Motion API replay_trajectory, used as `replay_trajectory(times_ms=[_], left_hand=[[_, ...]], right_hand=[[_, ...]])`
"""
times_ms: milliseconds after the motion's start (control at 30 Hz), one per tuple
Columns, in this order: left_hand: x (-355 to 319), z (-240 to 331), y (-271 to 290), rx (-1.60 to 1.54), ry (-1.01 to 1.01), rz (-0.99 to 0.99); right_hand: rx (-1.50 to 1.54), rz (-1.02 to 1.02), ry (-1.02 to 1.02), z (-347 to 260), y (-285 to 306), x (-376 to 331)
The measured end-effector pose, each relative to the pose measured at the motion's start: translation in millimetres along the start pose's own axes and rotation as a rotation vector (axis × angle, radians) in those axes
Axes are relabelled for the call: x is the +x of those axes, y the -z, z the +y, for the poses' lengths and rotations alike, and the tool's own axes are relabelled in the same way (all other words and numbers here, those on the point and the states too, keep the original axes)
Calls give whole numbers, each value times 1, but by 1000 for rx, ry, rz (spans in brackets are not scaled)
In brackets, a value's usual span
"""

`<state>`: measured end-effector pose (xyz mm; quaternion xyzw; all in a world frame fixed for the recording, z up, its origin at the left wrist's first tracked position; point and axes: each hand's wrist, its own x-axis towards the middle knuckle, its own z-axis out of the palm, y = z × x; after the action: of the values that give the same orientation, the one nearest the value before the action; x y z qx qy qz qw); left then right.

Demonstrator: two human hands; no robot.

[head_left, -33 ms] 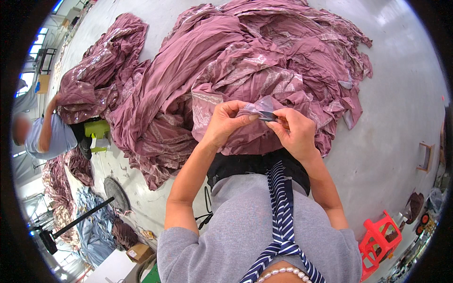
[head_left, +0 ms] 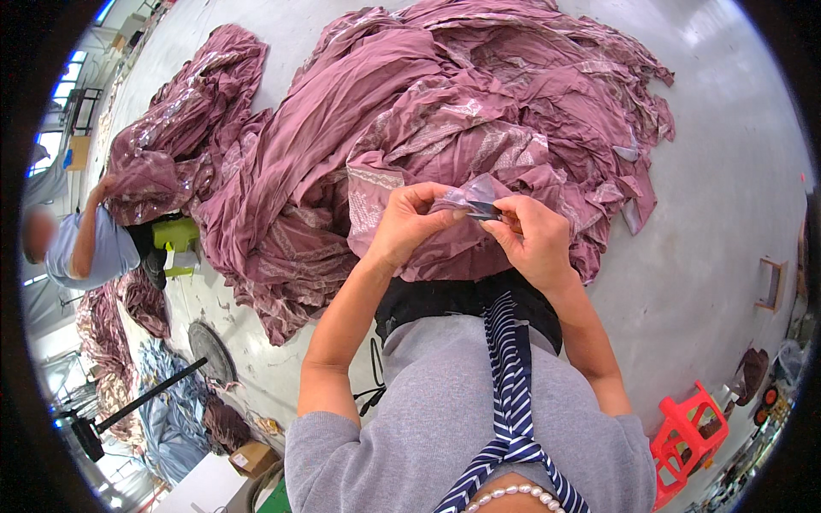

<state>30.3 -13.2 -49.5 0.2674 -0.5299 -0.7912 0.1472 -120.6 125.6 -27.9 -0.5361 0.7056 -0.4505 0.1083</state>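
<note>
A large heap of mauve cloth (head_left: 462, 111) with shiny silvery patterned bands spreads in front of me and over my lap. My left hand (head_left: 410, 221) pinches a raised edge of this cloth between thumb and fingers. Close to its right, my right hand (head_left: 534, 235) is closed on a small dark blade-like tool (head_left: 485, 210). The tool's tip reaches toward the pinched edge, against a pale, sheer-looking fold. Most of the tool is hidden in my fingers, so its exact kind does not show.
At the left another person (head_left: 90, 244) holds part of the mauve cloth, beside a lime-green stool (head_left: 175, 235). A round-based stand (head_left: 212, 350) and blue cloth (head_left: 171, 419) lie lower left. A red plastic stool (head_left: 691, 436) stands lower right.
The dark tool has tilted slightly at the cloth edge, and my right fingers have shifted a little. My left hand and the cloth heap look unchanged.
</note>
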Motion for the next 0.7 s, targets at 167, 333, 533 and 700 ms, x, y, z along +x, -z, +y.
replay_trajectory(times_ms=[167, 333, 533, 700], left_hand=[[1, 2, -4, 117, -16, -48], [0, 9, -6, 139, 21, -18], [-2, 9, -3, 176, -5, -26], [-15, 31, 13, 317, -123, 35]], right_hand=[[-80, 9, 108, -6, 0, 5], [-39, 5, 19, -1, 6, 4], [439, -180, -288, -8, 7, 21], [477, 66, -482, 21, 4, 24]])
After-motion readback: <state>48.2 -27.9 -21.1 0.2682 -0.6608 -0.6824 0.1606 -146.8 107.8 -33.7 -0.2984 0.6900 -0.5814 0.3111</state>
